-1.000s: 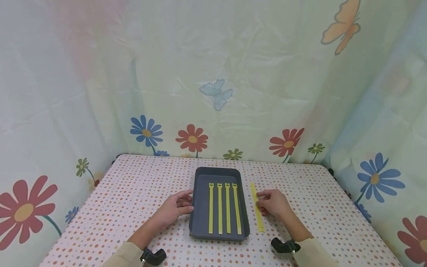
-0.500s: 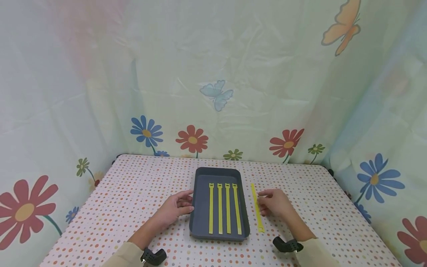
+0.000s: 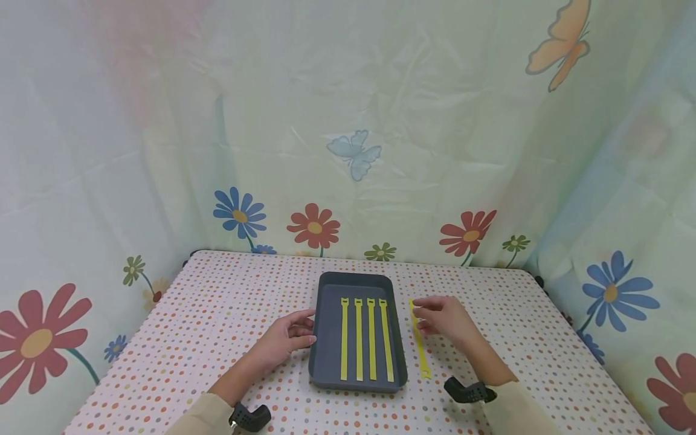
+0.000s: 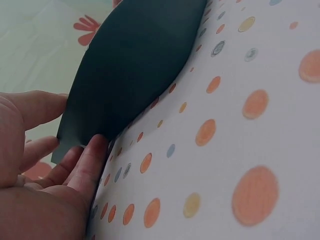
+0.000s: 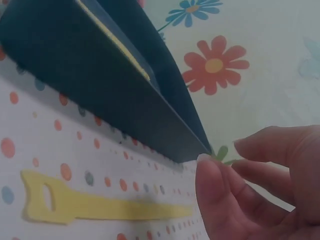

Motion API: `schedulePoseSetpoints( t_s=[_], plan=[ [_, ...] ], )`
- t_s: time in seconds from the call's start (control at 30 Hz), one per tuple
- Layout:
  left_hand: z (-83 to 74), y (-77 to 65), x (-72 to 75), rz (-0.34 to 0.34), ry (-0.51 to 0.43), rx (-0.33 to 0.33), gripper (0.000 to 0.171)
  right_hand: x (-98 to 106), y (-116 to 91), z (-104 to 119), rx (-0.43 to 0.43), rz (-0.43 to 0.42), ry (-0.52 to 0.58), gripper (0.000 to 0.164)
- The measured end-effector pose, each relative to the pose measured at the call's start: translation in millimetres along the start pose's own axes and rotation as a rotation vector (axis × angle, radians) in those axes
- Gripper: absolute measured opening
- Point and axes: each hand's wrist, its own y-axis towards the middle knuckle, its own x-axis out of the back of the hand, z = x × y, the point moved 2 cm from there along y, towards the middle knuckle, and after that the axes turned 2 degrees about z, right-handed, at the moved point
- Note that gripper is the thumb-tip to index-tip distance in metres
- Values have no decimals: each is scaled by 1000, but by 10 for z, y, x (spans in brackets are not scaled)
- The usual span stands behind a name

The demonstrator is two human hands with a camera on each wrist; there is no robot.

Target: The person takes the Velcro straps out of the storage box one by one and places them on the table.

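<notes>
A dark grey rectangular tray [image 3: 328, 341] lies on the table, with several yellow cable straps [image 3: 358, 341] laid lengthwise in it, their slotted heads at the far end. My left hand [image 3: 276, 343] rests its fingertips against the tray's left wall [image 4: 125, 65], fingers relaxed. To the right of the tray lies one more yellow strap [image 3: 421, 353], its slotted head [image 5: 47, 197] nearest me. Over that strap's far part hovers my right hand [image 3: 447, 321], with thumb and fingers apart and nothing visible between them. The hand hides some of the strap's far part.
A dotted cloth [image 3: 228, 290] covers the table. Behind it hangs a curtain [image 3: 435, 151] printed with flowers and butterflies. Each wrist carries a black camera mount [image 3: 469, 391].
My right hand has drawn back from the middle of the loose strap and moved toward its far end. The left hand, the tray and the straps stay put.
</notes>
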Motion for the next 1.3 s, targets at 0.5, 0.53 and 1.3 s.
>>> schedulePoseSetpoints(
  t_s=[0.5,0.53,1.3],
  plan=[
    [18,3,14,25,22,10,66,-128,0,234,164,44,54,37],
    [12,1,13,25,22,13,66,-144,11,244,174,52,51,37],
    [-5,-7,8,28,12,9,66,-639,195,463,480,320,-40,28]
  ],
)
